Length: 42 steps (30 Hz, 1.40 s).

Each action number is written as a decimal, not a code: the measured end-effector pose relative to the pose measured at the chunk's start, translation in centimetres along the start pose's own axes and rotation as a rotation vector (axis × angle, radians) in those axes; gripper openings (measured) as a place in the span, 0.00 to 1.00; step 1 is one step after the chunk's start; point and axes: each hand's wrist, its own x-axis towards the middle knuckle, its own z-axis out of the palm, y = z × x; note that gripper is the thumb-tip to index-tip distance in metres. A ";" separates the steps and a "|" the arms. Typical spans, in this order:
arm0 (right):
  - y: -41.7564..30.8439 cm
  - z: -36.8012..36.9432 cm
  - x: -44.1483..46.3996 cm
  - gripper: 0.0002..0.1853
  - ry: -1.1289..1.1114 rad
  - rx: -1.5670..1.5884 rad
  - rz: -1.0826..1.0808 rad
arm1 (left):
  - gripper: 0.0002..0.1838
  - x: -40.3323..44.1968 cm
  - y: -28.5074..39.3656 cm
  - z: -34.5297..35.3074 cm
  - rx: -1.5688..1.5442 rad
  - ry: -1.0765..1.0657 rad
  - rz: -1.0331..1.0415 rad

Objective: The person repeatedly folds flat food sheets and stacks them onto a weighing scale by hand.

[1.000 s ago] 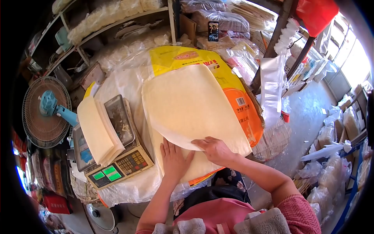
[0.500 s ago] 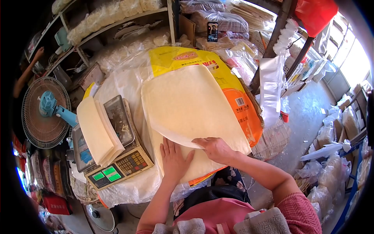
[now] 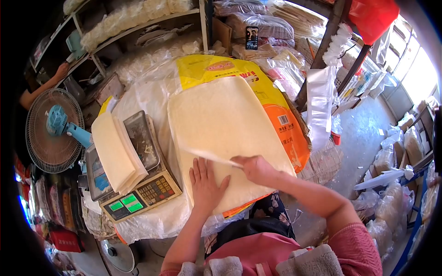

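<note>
A broad stack of thin, cream-coloured sheets (image 3: 221, 119) lies in front of me. My left hand (image 3: 205, 186) rests flat on its near left part, fingers stretched and thumb apart. My right hand (image 3: 258, 170) is closed on the near edge of a top sheet (image 3: 209, 155), which is raised and bent up in a pale ridge just beyond my left fingertips. To the left, folded cream sheets (image 3: 115, 154) sit on the metal pan of a digital scale (image 3: 152, 193) with lit green displays.
Yellow and orange printed sacking (image 3: 283, 122) lies under the stack. A blue fan (image 3: 56, 122) stands at left, near another person's arm (image 3: 46, 85). A phone (image 3: 252, 37) is propped at the back among bagged goods. A post (image 3: 317, 60) rises at right.
My right hand has shifted slightly right and nearer me, with the sheet's edge drawn into a narrower ridge. My left hand stays put. The other person's arm has moved right.
</note>
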 end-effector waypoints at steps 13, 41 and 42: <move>-8.9 -13.3 -3.3 0.21 0.537 -0.391 -0.336 | 0.41 -0.2 0.0 -0.2 -0.224 -0.157 -0.123; 8.3 -6.1 -10.5 0.19 -0.027 0.449 -0.015 | 0.12 -2.6 -9.0 -4.8 -1.176 -0.163 -0.254; 7.9 -4.7 -10.3 0.17 0.157 0.407 0.093 | 0.10 -2.7 -9.0 -4.4 -1.139 -0.112 -0.310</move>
